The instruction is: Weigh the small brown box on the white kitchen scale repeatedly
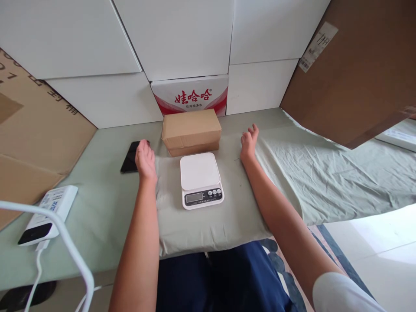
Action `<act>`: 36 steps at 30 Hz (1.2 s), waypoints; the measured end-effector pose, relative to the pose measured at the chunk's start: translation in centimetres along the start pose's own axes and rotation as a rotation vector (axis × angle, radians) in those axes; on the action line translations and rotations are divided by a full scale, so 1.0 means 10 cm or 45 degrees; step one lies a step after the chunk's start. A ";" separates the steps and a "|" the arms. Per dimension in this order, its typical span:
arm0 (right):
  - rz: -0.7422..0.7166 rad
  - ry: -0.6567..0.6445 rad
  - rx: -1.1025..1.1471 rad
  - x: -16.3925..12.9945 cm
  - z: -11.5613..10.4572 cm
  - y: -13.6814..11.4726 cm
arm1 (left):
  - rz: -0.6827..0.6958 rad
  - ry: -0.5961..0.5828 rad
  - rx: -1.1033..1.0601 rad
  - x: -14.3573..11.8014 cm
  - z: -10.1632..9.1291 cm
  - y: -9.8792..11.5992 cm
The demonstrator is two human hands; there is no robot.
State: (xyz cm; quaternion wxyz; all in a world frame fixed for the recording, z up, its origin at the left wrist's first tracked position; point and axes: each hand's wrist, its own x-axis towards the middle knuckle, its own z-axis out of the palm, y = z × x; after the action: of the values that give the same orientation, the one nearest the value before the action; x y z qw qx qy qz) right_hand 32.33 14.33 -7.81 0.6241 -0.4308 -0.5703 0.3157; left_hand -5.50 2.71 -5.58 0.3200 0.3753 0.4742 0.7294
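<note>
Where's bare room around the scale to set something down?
Free: the pillow in front of the scale, and the sheet right of the right hand. Also between the left hand and the power bank. Crowded: the brown box sits tight behind the scale, the phone beside the left hand.

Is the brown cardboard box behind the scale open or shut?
Shut. The cardboard box lies flat behind the scale with its top closed and nothing of its inside showing. Neither hand touches it.
</note>
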 end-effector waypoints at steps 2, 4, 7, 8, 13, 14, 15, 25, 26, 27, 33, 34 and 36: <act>0.095 0.047 0.031 -0.06 0.09 -0.03 | -0.027 -0.041 0.019 -0.02 0.06 -0.03; 0.160 0.013 0.050 -0.14 0.23 -0.09 | -0.058 -0.100 0.041 -0.06 0.14 -0.07; 0.133 -0.207 0.059 -0.26 0.41 -0.21 | -0.097 -0.199 0.068 -0.11 0.24 -0.12; 0.135 -0.263 0.074 -0.29 0.46 -0.25 | -0.104 -0.223 0.071 -0.12 0.27 -0.13; 0.118 -0.454 0.153 -0.39 0.59 -0.45 | -0.107 -0.259 0.071 -0.17 0.32 -0.17; 0.102 -0.472 0.155 -0.41 0.60 -0.49 | -0.105 -0.261 0.073 -0.18 0.32 -0.16; 0.092 -0.481 0.154 -0.42 0.61 -0.52 | -0.100 -0.269 0.077 -0.19 0.32 -0.16; -0.293 -0.400 0.128 -0.59 0.54 -0.81 | 0.231 -0.296 0.122 -0.48 0.39 0.28; -0.334 -0.395 0.120 -0.65 0.51 -0.86 | 0.251 -0.286 0.121 -0.58 0.37 0.35; -0.362 -0.389 0.109 -0.72 0.47 -0.91 | 0.253 -0.270 0.122 -0.70 0.33 0.40; -0.319 -0.396 -0.010 -1.34 0.12 -1.12 | 0.079 -0.212 0.138 -1.53 0.05 0.56; -0.299 -0.403 -0.028 -1.43 0.07 -1.14 | 0.061 -0.212 0.138 -1.62 0.01 0.56; -0.270 -0.404 -0.047 -1.55 -0.01 -1.17 | 0.042 -0.222 0.128 -1.74 -0.03 0.56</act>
State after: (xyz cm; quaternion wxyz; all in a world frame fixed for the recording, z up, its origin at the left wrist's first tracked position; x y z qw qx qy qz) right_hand 28.91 -4.44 -4.10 0.5480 -0.3246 -0.7095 0.3016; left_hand 2.57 -13.69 -4.74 0.3288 0.4606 0.4742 0.6745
